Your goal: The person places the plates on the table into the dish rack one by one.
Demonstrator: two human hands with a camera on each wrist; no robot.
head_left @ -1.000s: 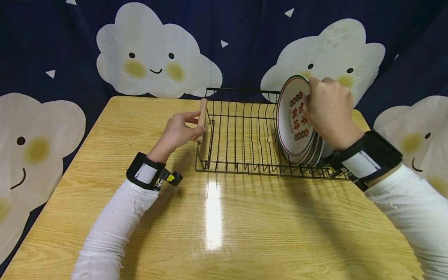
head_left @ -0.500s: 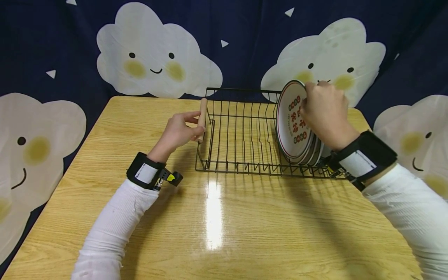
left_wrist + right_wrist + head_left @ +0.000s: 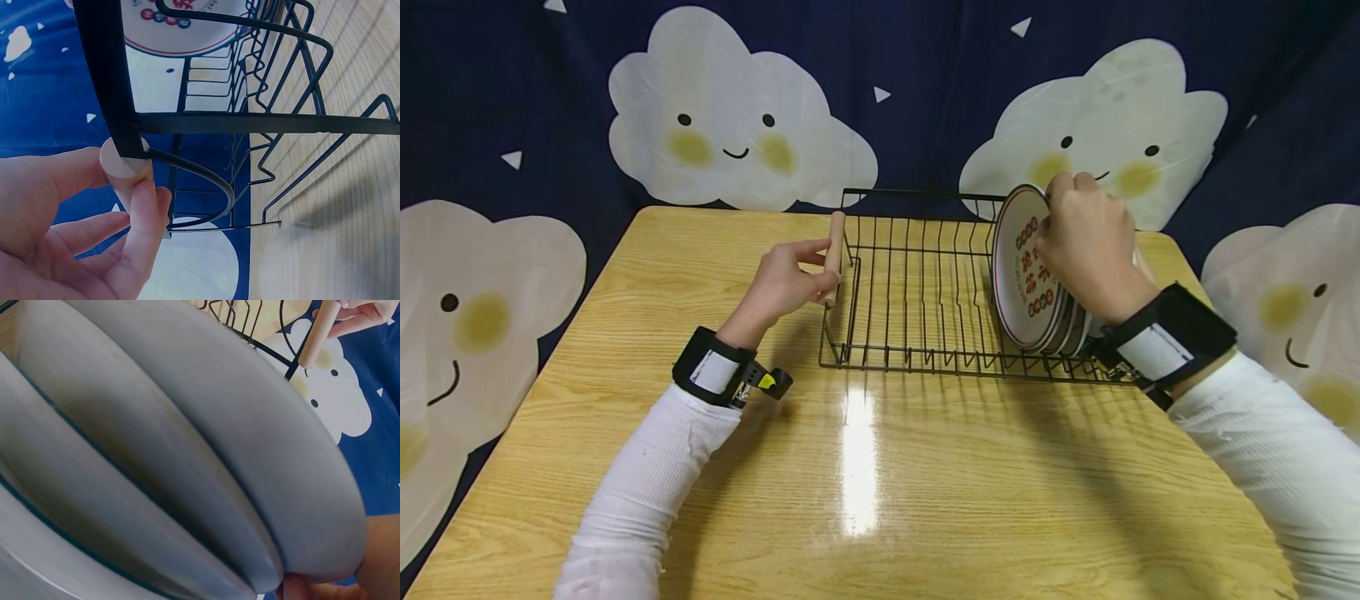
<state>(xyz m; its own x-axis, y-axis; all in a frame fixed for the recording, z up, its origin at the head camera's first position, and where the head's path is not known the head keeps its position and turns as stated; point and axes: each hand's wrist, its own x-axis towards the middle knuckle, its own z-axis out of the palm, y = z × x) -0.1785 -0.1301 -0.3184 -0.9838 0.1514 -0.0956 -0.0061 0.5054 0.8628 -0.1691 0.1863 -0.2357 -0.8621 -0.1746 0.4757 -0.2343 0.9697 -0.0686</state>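
My left hand [image 3: 790, 279] pinches the round wooden handle [image 3: 835, 250] at the left end of a black wire dish rack [image 3: 910, 371]. In the left wrist view, thumb and fingers lie around that handle [image 3: 122, 169]. At the rack's right part, my right hand [image 3: 1090, 242] grips the upper rim of a white plate [image 3: 1018, 275] with red lettering and a dark edge. This plate stands on edge in the rack, leftmost of several upright plates [image 3: 1078, 329]. The right wrist view shows their pale backs side by side, with fingertips at the held plate's [image 3: 275, 450] rim.
The rack rests toward the back of a wooden table [image 3: 760, 500]. Its wire slots [image 3: 925, 292] run between the left handle and the plates. Behind hangs a dark blue cloth [image 3: 917, 50] with smiling clouds.
My right hand has moved down and slightly left, lowering the plate between the rack's wires and against the others. The left hand has kept its hold on the handle.
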